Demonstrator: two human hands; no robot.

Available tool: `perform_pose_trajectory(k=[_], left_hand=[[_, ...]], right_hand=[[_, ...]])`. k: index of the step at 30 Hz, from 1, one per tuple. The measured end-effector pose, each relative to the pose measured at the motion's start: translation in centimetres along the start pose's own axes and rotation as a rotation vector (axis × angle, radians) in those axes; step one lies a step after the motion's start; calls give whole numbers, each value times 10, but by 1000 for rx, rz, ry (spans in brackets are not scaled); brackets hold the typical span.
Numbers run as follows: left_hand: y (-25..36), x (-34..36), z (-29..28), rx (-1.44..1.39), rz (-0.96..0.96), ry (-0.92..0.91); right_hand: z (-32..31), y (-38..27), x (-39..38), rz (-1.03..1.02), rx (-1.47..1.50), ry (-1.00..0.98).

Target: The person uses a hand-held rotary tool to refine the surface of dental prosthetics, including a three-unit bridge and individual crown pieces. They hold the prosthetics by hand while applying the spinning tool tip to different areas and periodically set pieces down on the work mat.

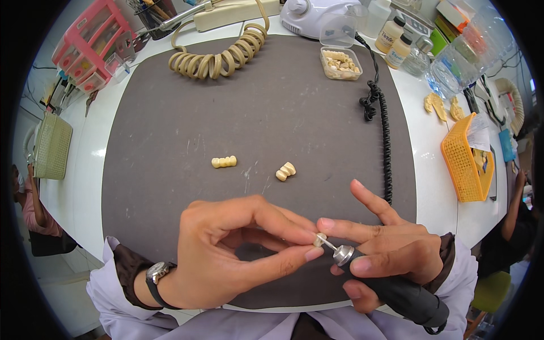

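My left hand (226,255) pinches a small cream dental crown (319,239) between thumb and fingertips over the dark grey mat (255,113). My right hand (391,249) grips a black rotary handpiece (408,297) with a silver nose; its thin bur meets the crown, and my right index fingertip lies close beside it. Beyond my hands, two cream multi-tooth dental pieces, one (224,161) left of centre and one (285,171) near the middle, lie on the mat.
A coiled beige hose (221,63), black cord (386,141) and box of teeth (340,66) lie at the back. A pink drawer unit (85,42), green basket (52,144), bottles (396,52) and orange basket (459,158) surround the mat. Other people sit at far left (35,209) and far right (513,221).
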State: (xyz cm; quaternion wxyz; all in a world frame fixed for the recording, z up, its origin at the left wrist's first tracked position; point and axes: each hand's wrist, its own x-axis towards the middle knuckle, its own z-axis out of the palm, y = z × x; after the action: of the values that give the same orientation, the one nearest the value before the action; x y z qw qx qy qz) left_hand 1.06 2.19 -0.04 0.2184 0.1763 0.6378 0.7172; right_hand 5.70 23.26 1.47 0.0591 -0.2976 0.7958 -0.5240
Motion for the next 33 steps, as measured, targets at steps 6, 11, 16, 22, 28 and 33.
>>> perform_pose_trajectory(k=[6, 11, 16, 22, 28, 33], left_hand=[[0, 0, 0, 13, 22, -10], [0, 0, 0, 4, 24, -3], [0, 0, 0, 23, 29, -2], [1, 0, 0, 20, 33, -2], [0, 0, 0, 32, 56, -6], [-1, 0, 0, 26, 57, -8]], right_hand=[[2, 1, -3, 3, 35, 33], [0, 0, -1, 5, 28, 3], [-1, 0, -1, 2, -1, -21], [0, 1, -1, -15, 25, 1], [2, 3, -1, -26, 51, 22], [1, 2, -2, -13, 45, 31]])
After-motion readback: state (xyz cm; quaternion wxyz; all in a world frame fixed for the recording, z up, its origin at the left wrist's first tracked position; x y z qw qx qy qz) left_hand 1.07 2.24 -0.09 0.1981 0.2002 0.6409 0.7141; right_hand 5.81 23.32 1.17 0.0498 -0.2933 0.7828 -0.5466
